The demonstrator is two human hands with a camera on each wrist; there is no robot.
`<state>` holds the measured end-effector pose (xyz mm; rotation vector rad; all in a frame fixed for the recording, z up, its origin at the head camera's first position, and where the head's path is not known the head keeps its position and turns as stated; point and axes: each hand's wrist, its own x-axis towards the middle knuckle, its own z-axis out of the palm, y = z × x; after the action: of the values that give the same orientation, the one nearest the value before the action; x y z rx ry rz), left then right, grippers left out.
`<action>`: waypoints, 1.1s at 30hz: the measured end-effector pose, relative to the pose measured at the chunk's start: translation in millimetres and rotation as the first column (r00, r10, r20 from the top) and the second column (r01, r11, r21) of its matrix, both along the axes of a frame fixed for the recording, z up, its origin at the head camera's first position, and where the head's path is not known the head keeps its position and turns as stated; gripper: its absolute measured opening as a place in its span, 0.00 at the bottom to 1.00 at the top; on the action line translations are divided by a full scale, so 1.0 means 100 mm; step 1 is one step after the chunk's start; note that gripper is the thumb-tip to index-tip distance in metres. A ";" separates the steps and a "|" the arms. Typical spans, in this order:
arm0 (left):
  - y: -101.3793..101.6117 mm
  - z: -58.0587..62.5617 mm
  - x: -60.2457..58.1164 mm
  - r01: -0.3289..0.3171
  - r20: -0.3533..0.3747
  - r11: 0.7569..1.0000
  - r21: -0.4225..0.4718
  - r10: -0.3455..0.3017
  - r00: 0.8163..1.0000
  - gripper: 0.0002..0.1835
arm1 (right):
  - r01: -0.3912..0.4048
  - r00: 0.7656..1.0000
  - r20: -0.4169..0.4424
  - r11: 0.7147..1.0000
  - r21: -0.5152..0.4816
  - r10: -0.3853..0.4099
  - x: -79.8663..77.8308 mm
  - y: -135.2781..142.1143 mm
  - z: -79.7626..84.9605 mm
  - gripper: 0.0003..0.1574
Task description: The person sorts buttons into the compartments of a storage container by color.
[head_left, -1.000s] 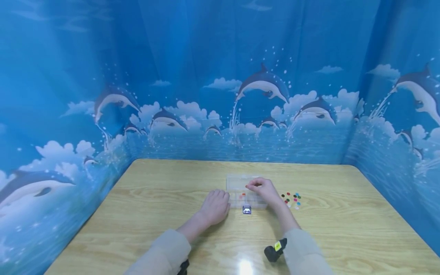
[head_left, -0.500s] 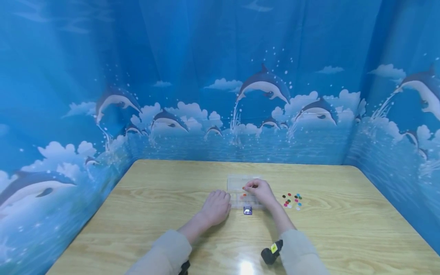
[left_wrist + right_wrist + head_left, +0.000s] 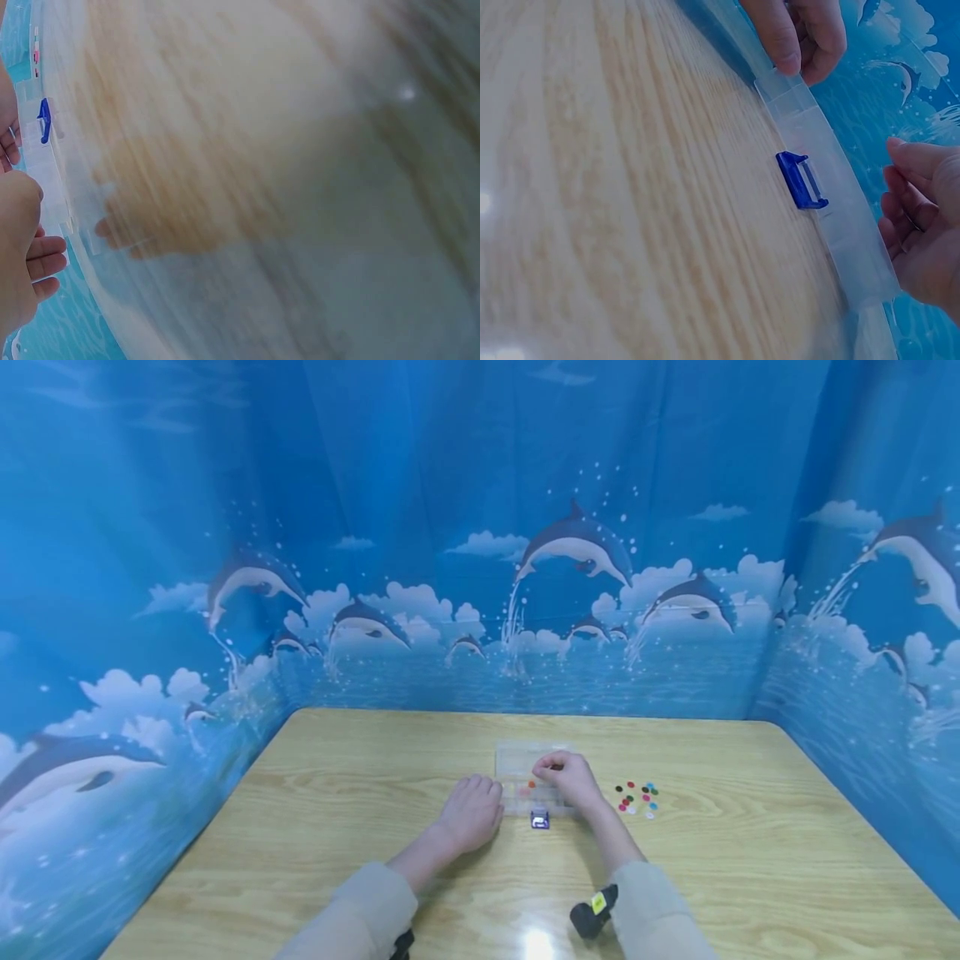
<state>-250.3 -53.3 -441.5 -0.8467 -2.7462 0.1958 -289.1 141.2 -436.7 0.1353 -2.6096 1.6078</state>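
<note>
A clear plastic compartment box (image 3: 512, 758) lies on the table with its lid folded back and its blue latch (image 3: 540, 819) at the front. My left hand (image 3: 471, 812) holds its left end, the thumb over the box and the fingers outside the end wall. Above the middle compartments hovers my right hand (image 3: 574, 779). Its thumb and index finger (image 3: 922, 157) are close together, and no item shows between them. An orange button (image 3: 532, 784) sits in a compartment below the fingertips. The right part of the box is hidden behind the right hand.
Several loose round buttons (image 3: 646, 797) in red, black, green, pink, blue and white are scattered on the wooden table (image 3: 360, 760), right of the box. A blue dolphin-print curtain (image 3: 450, 568) stands behind the table and along its sides.
My right hand moved slightly left and toward the box. The orange-red button at its fingertips earlier is no longer seen there. My left hand has stayed at the box's end.
</note>
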 end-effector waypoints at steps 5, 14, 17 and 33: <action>-0.01 -0.01 -0.01 0.004 -0.013 1.000 -0.001 -0.004 1.000 0.15 | 0.006 1.000 -0.001 1.000 -0.005 -0.006 -0.02 0.03 0.00 0.07; 0.00 -0.01 0.00 0.004 -0.017 1.000 -0.008 -0.004 1.000 0.15 | 0.014 1.000 0.016 0.999 -0.038 -0.013 -0.04 0.13 0.03 0.09; 0.00 -0.01 -0.01 0.003 -0.018 1.000 -0.008 -0.003 1.000 0.15 | 0.028 0.999 0.038 0.999 -0.043 -0.027 -0.04 0.17 0.06 0.10; -0.01 -0.02 -0.02 0.006 -0.025 1.000 -0.013 -0.007 1.000 0.16 | 0.112 0.994 0.028 0.991 -0.074 -0.110 -0.05 0.55 0.10 0.14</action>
<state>-252.0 -53.9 -443.8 -0.8506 -2.7219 0.2209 -293.9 196.1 -426.3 -0.0330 -2.5201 1.6764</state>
